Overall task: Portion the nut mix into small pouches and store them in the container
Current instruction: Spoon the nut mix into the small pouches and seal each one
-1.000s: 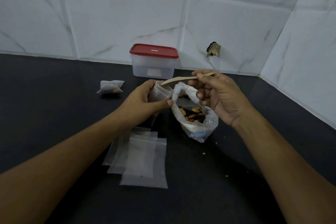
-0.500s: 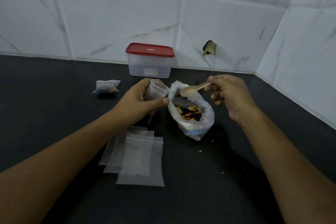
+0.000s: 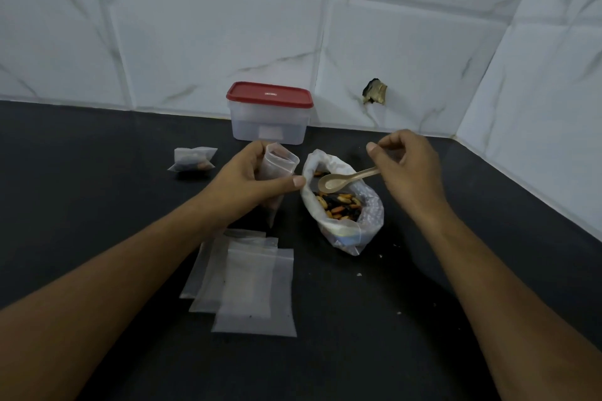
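View: head camera, looking forward and down.

Left hand [image 3: 247,182]: grip closed round a small clear zip pouch [image 3: 280,163]; fingers wrap the far side and the thumb lies across the near side, pointing right.

Small clear zip pouch: held upright above the desk, mouth up and spread open, tapering to a point below the hand. It stands just left of the bag.

Left thumb tip: at the left rim of the bag; actual contact cannot be told.

Right hand [image 3: 407,169]: grip narrow, with thumb and forefinger pinching the handle end of a pale beige plastic spoon [image 3: 350,177]; the other fingers are curled loosely.

Pale beige plastic spoon: slopes down to the left, bowl facing up over the mouth of the bag.

Crumpled clear plastic bag [image 3: 369,221]: rests on the desk between the two hands, mouth open.

Nut mix [image 3: 338,205]: orange, tan and dark pieces lying inside the bag.

Clear rectangular plastic container [image 3: 268,127]: at the back against the wall, red lid [image 3: 270,95] on.

Filled clear pouch [image 3: 193,160]: on the desk, left of the left hand and apart from it.

Flat empty clear pouches [image 3: 254,286]: overlapping stack on the desk between the forearms.

Black desk [image 3: 97,205]: carries everything; pale crumbs [image 3: 359,274] lie near the bag.

White marble-veined wall tiles [image 3: 195,26]: a dark ragged hole [image 3: 374,96] shows right of the container.
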Demonstrator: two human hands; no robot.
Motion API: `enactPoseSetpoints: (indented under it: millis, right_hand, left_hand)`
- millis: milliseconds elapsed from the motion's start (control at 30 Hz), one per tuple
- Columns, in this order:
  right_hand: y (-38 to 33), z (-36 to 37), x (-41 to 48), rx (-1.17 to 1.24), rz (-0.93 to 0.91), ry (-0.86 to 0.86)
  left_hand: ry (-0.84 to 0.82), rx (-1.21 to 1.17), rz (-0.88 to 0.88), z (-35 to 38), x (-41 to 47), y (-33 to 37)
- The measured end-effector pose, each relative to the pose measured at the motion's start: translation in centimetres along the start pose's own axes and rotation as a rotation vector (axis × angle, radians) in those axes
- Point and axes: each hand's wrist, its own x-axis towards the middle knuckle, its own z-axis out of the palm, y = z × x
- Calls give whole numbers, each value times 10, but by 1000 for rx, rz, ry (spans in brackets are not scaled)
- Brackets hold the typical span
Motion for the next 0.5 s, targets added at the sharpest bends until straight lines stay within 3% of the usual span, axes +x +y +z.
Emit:
enactPoseSetpoints:
  millis: [100, 200, 367, 500]
  right_hand:
    - [-15, 2, -6, -29, -212, 47]
    - [-33, 9, -17, -6, -338, -49]
    - [-54, 25, -36, 39, -411, -239]
    - [-60, 32, -45, 33, -408, -319]
  left_hand:
    - [-11, -46, -21, -2, 0, 1]
    - [-12, -69, -45, -3, 0, 0]
    - [64, -136, -144, -7, 3, -1]
    - [91, -135, -89, -6, 2, 1]
